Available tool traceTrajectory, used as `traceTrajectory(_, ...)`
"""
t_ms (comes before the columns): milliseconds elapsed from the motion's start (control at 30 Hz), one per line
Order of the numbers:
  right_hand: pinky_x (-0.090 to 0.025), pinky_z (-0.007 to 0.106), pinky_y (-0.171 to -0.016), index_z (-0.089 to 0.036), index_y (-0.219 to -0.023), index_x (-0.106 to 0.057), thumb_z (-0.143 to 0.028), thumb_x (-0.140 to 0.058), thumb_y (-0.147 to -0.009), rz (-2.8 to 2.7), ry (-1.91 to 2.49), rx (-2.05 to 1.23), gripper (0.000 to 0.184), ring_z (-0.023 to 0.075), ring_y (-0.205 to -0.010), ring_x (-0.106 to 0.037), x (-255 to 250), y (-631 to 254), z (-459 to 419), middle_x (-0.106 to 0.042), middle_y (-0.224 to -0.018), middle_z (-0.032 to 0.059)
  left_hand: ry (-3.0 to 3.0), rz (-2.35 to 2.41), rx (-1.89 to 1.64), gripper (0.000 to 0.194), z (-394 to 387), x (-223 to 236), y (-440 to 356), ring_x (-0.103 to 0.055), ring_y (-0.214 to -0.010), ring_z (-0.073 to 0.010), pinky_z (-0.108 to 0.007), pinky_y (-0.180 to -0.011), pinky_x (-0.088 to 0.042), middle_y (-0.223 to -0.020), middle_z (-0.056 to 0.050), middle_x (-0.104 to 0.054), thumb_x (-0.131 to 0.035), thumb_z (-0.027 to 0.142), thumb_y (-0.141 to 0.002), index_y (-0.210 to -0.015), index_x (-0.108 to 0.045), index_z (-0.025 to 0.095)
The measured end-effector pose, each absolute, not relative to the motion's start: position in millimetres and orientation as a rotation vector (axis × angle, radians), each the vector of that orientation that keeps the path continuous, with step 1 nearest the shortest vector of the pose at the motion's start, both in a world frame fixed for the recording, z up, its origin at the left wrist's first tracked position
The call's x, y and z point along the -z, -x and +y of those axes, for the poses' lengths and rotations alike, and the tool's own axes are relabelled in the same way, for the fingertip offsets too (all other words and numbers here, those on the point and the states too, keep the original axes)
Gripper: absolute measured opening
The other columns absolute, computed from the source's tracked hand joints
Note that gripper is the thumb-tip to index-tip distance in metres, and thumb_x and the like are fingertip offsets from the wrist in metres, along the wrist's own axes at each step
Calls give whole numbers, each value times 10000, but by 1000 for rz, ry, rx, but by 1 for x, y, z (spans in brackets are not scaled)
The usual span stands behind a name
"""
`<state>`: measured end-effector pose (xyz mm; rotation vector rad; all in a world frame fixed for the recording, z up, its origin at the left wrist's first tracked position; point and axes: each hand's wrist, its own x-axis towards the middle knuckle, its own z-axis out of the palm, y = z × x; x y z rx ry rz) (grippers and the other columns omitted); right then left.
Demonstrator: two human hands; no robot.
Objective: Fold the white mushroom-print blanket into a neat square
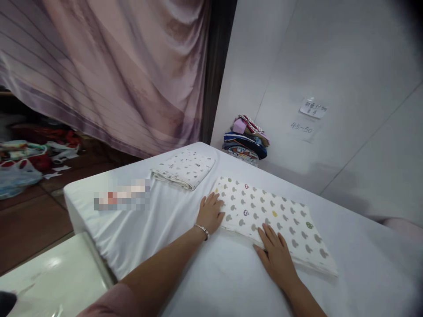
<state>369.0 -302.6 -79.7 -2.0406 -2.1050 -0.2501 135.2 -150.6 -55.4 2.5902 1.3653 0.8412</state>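
A white cloth with grey mushroom prints (264, 211) lies folded in a long rectangle on the white-covered table. At its left end rests my left hand (210, 212), fingers stretched out and touching the edge; a bracelet circles that wrist. My right hand (276, 253) lies flat on the near edge of the same cloth, its fingers apart. Neither hand grips anything. Beyond my left hand, a second folded white cloth with small dark prints (185, 167) sits toward the far corner of the table.
The table's white sheet (132, 237) is wrinkled on the left. A blurred-out item (122, 194) lies near the left edge. Stacked clothes (246, 138) stand by the wall beyond the table. A pink curtain (139, 66) hangs behind; bags (21, 169) sit on the floor.
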Motion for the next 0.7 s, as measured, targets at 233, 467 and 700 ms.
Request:
traceTrajectory(233, -246, 466, -1045, -231, -1346, -382, -481, -305, -897, -2105, 2045, 244, 519, 244, -1314, -267, 79, -369, -303, -309, -1432, 55, -2448, 1609, -780, 427, -137, 51, -122, -279, -1301, -276, -502, -1043, -239, -1385, -100, -379, -538, 286, -776, -1194, -479, 218)
traceTrajectory(467, -232, 465, -1056, -220, -1339, -394, -481, -320, -893, -2080, 2036, 207, 522, 242, -1321, -251, 80, -368, -303, -302, -1435, 57, -2421, 1603, -691, 408, -135, 53, -122, -370, -1245, -264, -517, -1029, -240, -1311, -83, -478, -507, 289, -803, -1205, -462, 235)
traceTrajectory(700, -248, 450, -1065, -248, -1348, -381, -513, -304, -887, -1927, 2117, -156, 538, 235, -1321, -255, 56, -368, -301, -304, -1435, 25, -2382, 1634, -659, 441, -134, 54, -121, -385, -1229, -269, -500, -1022, -245, -1295, -107, -487, -509, 318, -810, -1232, -440, 208)
